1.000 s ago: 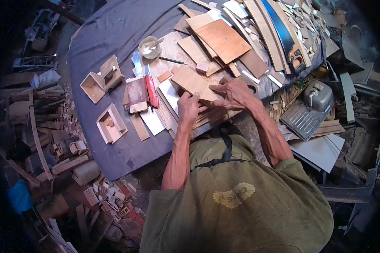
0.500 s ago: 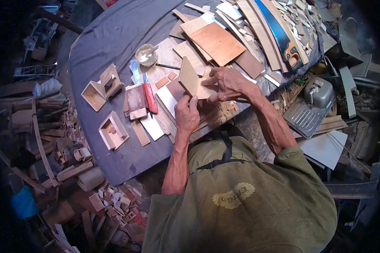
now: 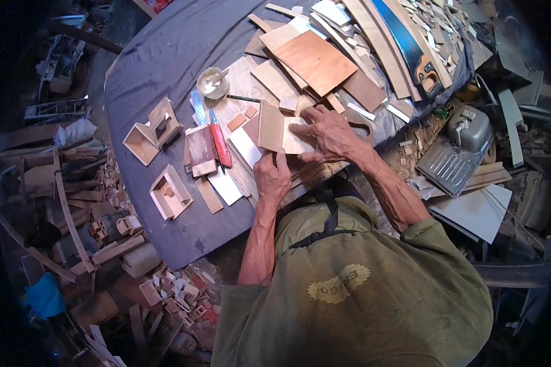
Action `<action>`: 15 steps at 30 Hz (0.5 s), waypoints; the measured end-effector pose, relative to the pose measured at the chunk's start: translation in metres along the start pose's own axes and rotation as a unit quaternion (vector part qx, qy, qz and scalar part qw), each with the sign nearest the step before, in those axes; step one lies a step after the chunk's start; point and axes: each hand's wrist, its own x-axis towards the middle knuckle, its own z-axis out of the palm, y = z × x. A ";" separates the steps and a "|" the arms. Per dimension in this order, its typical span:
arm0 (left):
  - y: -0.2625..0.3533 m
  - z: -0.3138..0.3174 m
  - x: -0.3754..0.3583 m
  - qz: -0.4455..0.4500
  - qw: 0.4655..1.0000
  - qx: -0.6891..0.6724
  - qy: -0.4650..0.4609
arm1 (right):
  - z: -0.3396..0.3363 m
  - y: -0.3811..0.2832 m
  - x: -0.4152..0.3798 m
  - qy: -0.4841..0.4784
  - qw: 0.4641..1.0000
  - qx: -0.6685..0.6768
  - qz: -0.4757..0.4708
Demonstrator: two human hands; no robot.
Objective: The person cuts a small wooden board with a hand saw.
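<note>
Two small wooden panels meet at an angle between my hands at the near edge of the table. My left hand [image 3: 272,177] pinches the lower edge of the left wooden panel [image 3: 270,126], thumb pointing up. With fingers and thumb bent over it, my right hand [image 3: 329,136] grips the paler right wooden panel [image 3: 295,139]. A small wood block [image 3: 289,104] sits just beyond the panels. To their left lie a red-handled knife [image 3: 220,142], small brown wood pieces [image 3: 236,121] and a white strip [image 3: 243,147].
A glue tub [image 3: 213,83] and a pencil [image 3: 243,98] lie farther back. Small open wooden boxes [image 3: 170,192] stand at left on the dark cloth [image 3: 196,235]. Stacked boards [image 3: 315,63] and a handsaw [image 3: 404,43] are at right. A metal sink [image 3: 450,162] and scraps surround the table.
The left panel has turned so its broad face shows more, and the right panel's face is more visible. My right hand has shifted slightly right. The wood block beyond now shows clearly.
</note>
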 end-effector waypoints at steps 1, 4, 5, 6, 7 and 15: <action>-0.001 0.000 0.000 -0.002 1.000 -0.001 -0.004 | 0.001 0.000 -0.001 0.007 1.000 0.001 -0.002; -0.002 -0.001 0.001 0.006 1.000 0.003 -0.015 | 0.000 0.002 -0.002 0.002 1.000 0.007 -0.004; -0.002 -0.001 0.000 0.009 1.000 0.006 -0.018 | -0.001 0.002 -0.002 -0.003 1.000 0.004 -0.002; -0.002 0.000 0.000 0.008 1.000 0.005 -0.021 | -0.003 0.002 -0.001 -0.009 1.000 0.000 0.000; -0.002 0.000 0.000 0.007 1.000 0.004 -0.024 | -0.004 0.001 -0.001 -0.015 1.000 -0.005 0.002; -0.003 -0.001 0.000 -0.008 0.999 0.003 -0.038 | -0.004 0.008 0.009 -0.006 0.999 -0.018 -0.039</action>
